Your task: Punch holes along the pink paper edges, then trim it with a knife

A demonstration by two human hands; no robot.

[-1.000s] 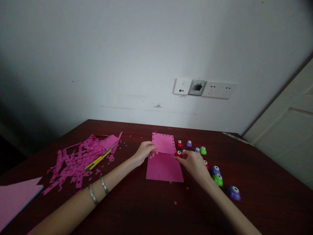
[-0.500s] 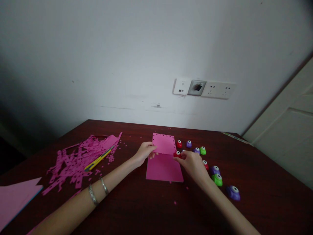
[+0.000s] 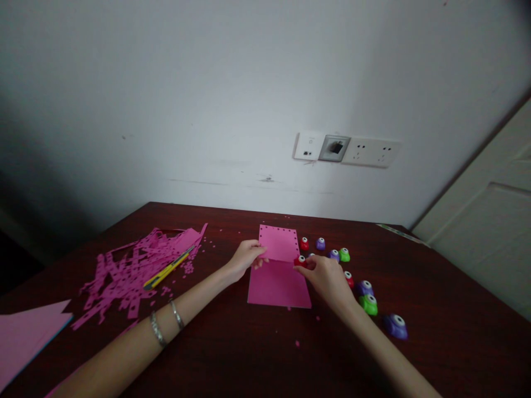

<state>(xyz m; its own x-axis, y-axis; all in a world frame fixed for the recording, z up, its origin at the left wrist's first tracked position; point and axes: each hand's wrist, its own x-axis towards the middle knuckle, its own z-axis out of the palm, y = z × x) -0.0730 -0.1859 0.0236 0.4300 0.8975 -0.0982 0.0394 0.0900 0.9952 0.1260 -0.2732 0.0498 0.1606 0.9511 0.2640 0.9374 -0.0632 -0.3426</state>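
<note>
My left hand (image 3: 248, 257) pinches the left edge of a pink paper sheet (image 3: 277, 243), which has a row of punched holes along its top and right edges. Beneath its lower end lies a darker pink sheet (image 3: 277, 287), flat on the table. At the right edge of the punched sheet, my right hand (image 3: 329, 276) grips a small red craft punch (image 3: 300, 261) with a white button. Just behind that hand stand another red punch (image 3: 304, 244) and a purple punch (image 3: 320, 244).
Several more punches, such as a green one (image 3: 369, 304) and a purple one (image 3: 396, 326), stand on the right. Pink paper scraps (image 3: 120, 276) and a yellow box cutter (image 3: 168, 270) lie on the left. Pink sheets (image 3: 29, 342) sit at the near left; wall sockets (image 3: 369, 152) are behind.
Almost nothing differs. Both hands stay in place on the paper and the red punch; the punched sheet's upper edge has shifted very slightly to the right.
</note>
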